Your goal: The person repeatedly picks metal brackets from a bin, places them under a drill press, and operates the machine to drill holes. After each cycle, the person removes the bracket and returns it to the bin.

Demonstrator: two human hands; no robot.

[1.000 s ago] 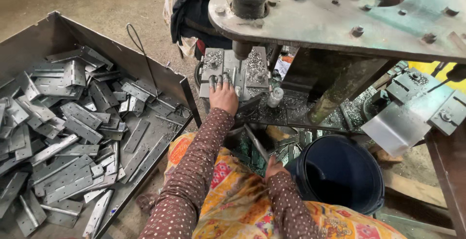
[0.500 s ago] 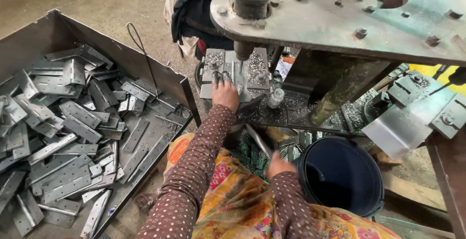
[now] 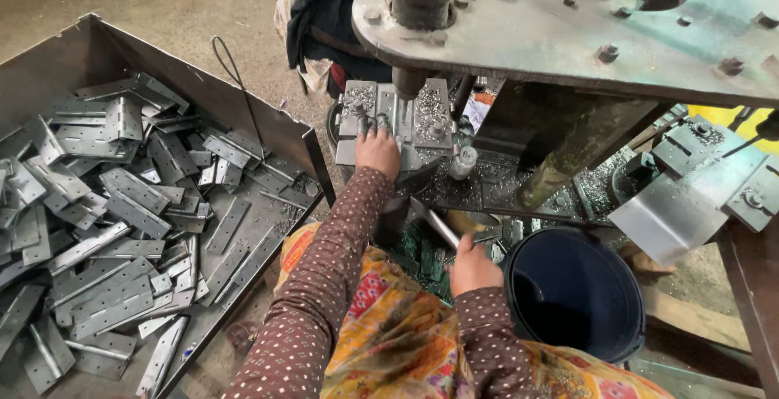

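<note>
Head view: left hand (image 3: 378, 152) presses fingers onto the metal fixture block (image 3: 395, 119) under the drill spindle (image 3: 408, 84); right hand (image 3: 472, 268) grips a metal lever (image 3: 441, 228) beside the blue bucket (image 3: 574, 292).

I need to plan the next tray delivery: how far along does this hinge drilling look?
No finished pieces can be told apart, so what is done is unclear. In hand: the left hand holds something at the grey metal jig under the drill spindle; the right hand grips a metal lever. Left: the grey metal tray is heaped with flat steel hinges. The dark blue bucket looks empty.
</note>
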